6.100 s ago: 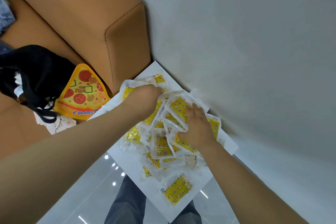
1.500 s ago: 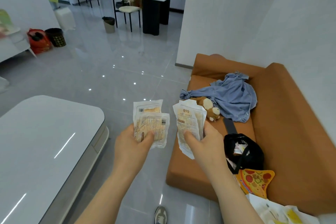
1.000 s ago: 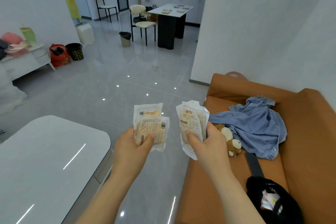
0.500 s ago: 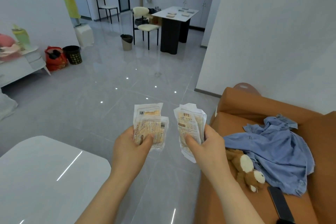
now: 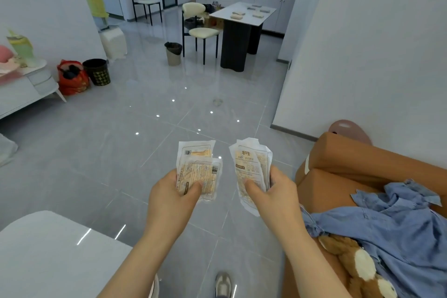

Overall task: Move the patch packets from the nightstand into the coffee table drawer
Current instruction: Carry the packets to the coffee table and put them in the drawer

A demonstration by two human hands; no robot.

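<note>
My left hand [image 5: 173,203] grips a small stack of white patch packets [image 5: 199,169], printed backs facing me, held upright over the grey floor. My right hand [image 5: 272,197] grips a second stack of patch packets [image 5: 251,167] the same way, a little to the right. The white glossy coffee table [image 5: 55,256] fills the lower left corner, just below and left of my left arm; its drawer is not in view. The nightstand is out of view.
An orange sofa [image 5: 338,164] stands at the right with a blue shirt [image 5: 391,225] and a brown plush toy [image 5: 355,264] on it. Ahead lie grey tiled floor, a dining table [image 5: 242,17] with chairs, bins [image 5: 173,53] and a white cabinet [image 5: 26,87] at left.
The view has swung from the nightstand's packet pile to the room. Over the last second both hands keep their stacks while the sofa and coffee table slide lower in view.
</note>
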